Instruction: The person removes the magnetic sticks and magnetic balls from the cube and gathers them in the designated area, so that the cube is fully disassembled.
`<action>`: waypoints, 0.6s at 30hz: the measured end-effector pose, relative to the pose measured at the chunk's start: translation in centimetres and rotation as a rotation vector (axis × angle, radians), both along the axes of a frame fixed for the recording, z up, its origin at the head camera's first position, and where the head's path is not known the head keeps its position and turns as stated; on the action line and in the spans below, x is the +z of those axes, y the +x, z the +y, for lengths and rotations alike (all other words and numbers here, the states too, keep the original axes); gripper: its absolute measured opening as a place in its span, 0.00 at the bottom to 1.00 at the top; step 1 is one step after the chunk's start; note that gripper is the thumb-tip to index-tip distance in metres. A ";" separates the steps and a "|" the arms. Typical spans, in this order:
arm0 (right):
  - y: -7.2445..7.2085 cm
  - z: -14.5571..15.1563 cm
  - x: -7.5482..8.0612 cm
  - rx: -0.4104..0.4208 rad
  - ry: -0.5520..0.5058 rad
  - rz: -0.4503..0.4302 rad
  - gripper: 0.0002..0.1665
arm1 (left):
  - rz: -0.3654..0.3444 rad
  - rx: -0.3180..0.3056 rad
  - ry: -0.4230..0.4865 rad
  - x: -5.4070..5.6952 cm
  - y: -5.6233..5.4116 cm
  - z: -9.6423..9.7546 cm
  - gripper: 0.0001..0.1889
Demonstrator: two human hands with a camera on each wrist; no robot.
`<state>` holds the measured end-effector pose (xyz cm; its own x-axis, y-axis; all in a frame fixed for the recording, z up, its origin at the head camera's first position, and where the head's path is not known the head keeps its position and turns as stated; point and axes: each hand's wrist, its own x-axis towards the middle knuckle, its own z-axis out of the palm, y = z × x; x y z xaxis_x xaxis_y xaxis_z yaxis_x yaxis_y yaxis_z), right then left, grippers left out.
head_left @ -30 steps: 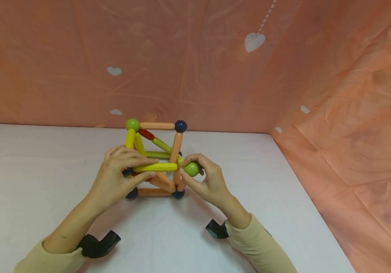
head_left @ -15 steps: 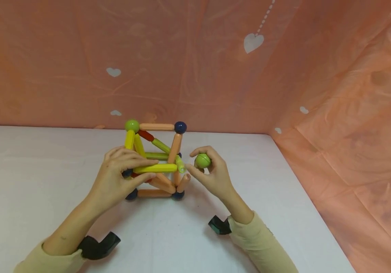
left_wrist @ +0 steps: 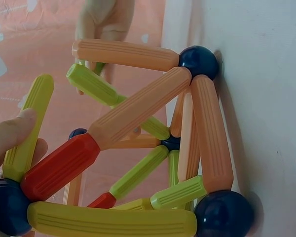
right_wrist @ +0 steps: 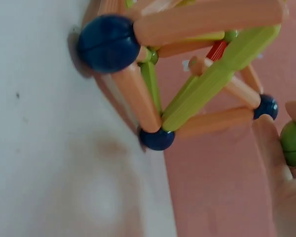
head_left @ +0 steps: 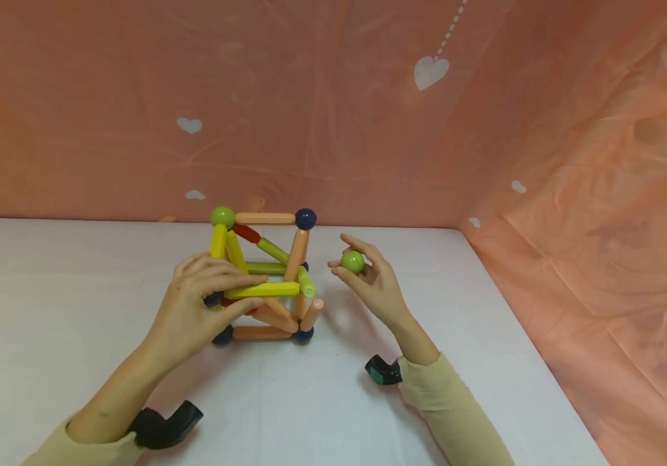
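A magnetic stick-and-ball frame of peach, yellow, green and red rods stands on the white table, with dark blue balls (head_left: 305, 219) and a green ball (head_left: 223, 217) at its corners. My left hand (head_left: 193, 307) pinches a yellow rod (head_left: 278, 290) at the frame's front between thumb and fingers. To the right, apart from the frame, my right hand (head_left: 383, 291) holds a loose green ball (head_left: 352, 261) with fingers and thumb around it. A light green rod (head_left: 306, 283) and a peach rod (head_left: 313, 314) have bare ends facing the right hand.
The white tabletop (head_left: 438, 310) extends around the frame. Behind and at the right hangs an orange cloth (head_left: 333, 116) with white hearts. Black wrist mounts (head_left: 166, 425) stick out from both sleeves, low over the table.
My right hand has drawn the green ball off to the right and farther back, away from the rod ends, which now show. The left hand keeps its grip on the yellow rod.
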<state>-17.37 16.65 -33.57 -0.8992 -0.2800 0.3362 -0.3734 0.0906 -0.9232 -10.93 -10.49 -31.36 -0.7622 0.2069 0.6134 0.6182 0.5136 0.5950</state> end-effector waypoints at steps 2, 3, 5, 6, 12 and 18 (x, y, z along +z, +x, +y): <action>-0.5 0.2 -0.3 -0.030 0.010 -0.019 0.33 | 0.002 0.000 0.003 0.0 0.0 0.0 0.19; -0.8 0.4 -0.4 -0.052 0.019 -0.024 0.33 | 0.002 -0.001 0.006 0.0 0.0 0.0 0.19; -1.4 0.7 -0.8 -0.107 0.043 -0.018 0.32 | 0.003 -0.004 0.005 0.0 -0.1 0.0 0.18; -1.7 0.8 -1.0 -0.140 0.063 -0.014 0.30 | 0.002 -0.005 0.003 0.0 -0.1 0.0 0.18; -3.6 1.3 -1.8 -0.251 0.124 -0.022 0.22 | -0.002 0.004 -0.009 0.0 0.0 0.0 0.18; -6.0 2.0 -2.6 -0.326 0.168 -0.109 0.24 | -0.002 0.000 0.004 0.0 0.0 0.0 0.19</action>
<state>-23.33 18.64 -36.13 -0.9781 -0.0168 0.2073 -0.2005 0.3413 -0.9183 -10.91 -10.51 -31.37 -0.7632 0.2043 0.6129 0.6172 0.5112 0.5981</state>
